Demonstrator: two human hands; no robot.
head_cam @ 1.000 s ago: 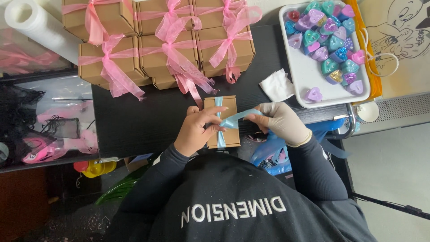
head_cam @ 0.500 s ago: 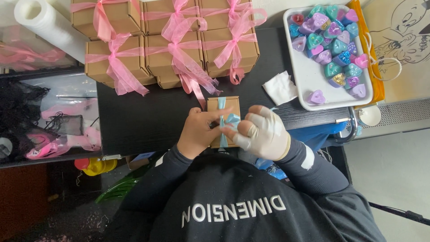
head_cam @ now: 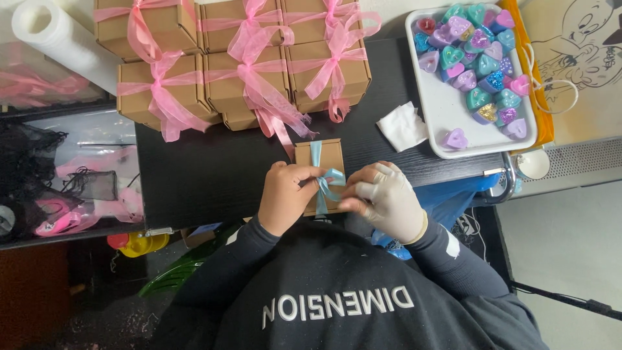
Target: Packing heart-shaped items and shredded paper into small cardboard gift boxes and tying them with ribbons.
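Both hands are pinching a blue ribbon (head_cam: 326, 183) on a small box (head_cam: 322, 170) sitting at the near edge of the black table (head_cam: 207, 175): left hand (head_cam: 285, 198) bare, right hand (head_cam: 387, 201) gloved. Pink-bowed boxes (head_cam: 240, 71) are stacking up behind, a white tray (head_cam: 447, 116) of heart candles is sitting right, and pale floor (head_cam: 570, 246) is showing beyond it.

Near end of small box (head_cam: 322, 159) hidden under both hands. Ribbon (head_cam: 328, 180) knot covered by fingertips. Far-row boxes (head_cam: 241, 14) beyond hands cut by top edge.
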